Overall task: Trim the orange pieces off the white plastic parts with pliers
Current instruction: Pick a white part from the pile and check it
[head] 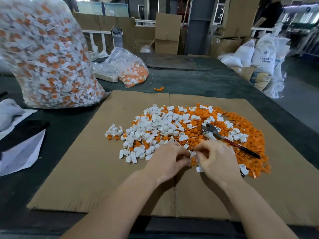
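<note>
— Where are the pliers (pixel 227 140)?

— Lying on the heap of orange pieces (pixel 245 128), right of the hands, untouched. Long axis runs diagonally: metal head up and to the left, dark red handle pointing down and right toward the near edge of the pile.

— And the hands?

— Both meet at the near edge of the heap. The left hand (pixel 170 161) has its fingers curled in, the right hand (pixel 215 161) too, fingertips pinched together around a small white plastic part (pixel 193 155) between them. Whether orange is still attached to it, I cannot tell.

— The rest of the parts?

— Loose white parts (pixel 155 126) spread over the left half of the heap, orange to the right, all on a flattened cardboard sheet (pixel 86 169) on the dark table (pixel 198 80).

— Anything crowding the work?

— A tall clear bag of untrimmed parts (pixel 46 57) stands at the far left, off the cardboard. A smaller open bag (pixel 127 66) lies behind it. Neither blocks the hands.
</note>
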The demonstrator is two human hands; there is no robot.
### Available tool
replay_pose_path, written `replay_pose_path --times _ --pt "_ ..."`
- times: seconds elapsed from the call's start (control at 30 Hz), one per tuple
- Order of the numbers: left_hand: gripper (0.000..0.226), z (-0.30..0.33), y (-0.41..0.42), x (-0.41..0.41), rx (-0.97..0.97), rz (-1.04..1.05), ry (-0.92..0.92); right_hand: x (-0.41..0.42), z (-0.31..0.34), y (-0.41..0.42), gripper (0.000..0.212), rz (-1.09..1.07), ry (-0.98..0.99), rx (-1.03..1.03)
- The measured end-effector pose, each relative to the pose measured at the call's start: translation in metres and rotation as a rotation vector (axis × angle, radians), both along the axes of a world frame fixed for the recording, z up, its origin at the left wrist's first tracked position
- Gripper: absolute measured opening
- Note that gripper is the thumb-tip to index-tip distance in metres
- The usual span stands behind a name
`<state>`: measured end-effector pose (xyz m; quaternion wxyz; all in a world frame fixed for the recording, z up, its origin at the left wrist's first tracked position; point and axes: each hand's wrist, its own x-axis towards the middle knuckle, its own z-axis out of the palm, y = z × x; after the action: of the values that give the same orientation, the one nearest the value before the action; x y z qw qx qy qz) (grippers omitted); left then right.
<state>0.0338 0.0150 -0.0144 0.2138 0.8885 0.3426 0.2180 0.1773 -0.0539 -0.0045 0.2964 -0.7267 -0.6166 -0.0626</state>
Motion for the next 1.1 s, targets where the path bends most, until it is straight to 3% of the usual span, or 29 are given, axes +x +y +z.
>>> replay_pose_path --times 0.07,0.17,0.33,0.4,0.5,0.7,0.9,1.1 --pt "0.023 -0.002 -0.001 0.002 -0.011 0.005 0.000 0.001 0.000 -0.002 0.006 0.010 -0.081 -0.110" --pt "0.020 -0.003 0.001 0.001 -0.061 0.021 -0.024 0.002 -0.001 -0.001 0.021 0.015 -0.214 -0.249" --pt "0.030 -0.003 0.003 -0.002 -0.105 0.026 -0.044 -0.002 -0.001 0.004 0.016 0.029 -0.305 -0.269" --pt "0.029 -0.004 0.004 -0.003 -0.104 0.031 -0.030 -0.003 -0.002 0.005 0.013 0.034 -0.276 -0.243" --pt "0.008 -0.005 0.005 -0.002 -0.137 0.116 -0.113 -0.005 -0.006 0.006 0.008 0.020 -0.169 -0.125" --pt "0.014 -0.006 0.003 0.009 -0.310 0.277 -0.351 -0.016 -0.014 0.015 0.008 -0.043 -0.015 0.075" --pt "0.010 -0.012 0.002 0.009 -0.374 0.271 -0.464 -0.018 -0.022 0.017 0.019 -0.037 0.039 0.199" --pt "0.008 -0.013 0.001 0.010 -0.491 0.328 -0.577 -0.018 -0.019 0.012 0.005 -0.045 0.215 0.225"
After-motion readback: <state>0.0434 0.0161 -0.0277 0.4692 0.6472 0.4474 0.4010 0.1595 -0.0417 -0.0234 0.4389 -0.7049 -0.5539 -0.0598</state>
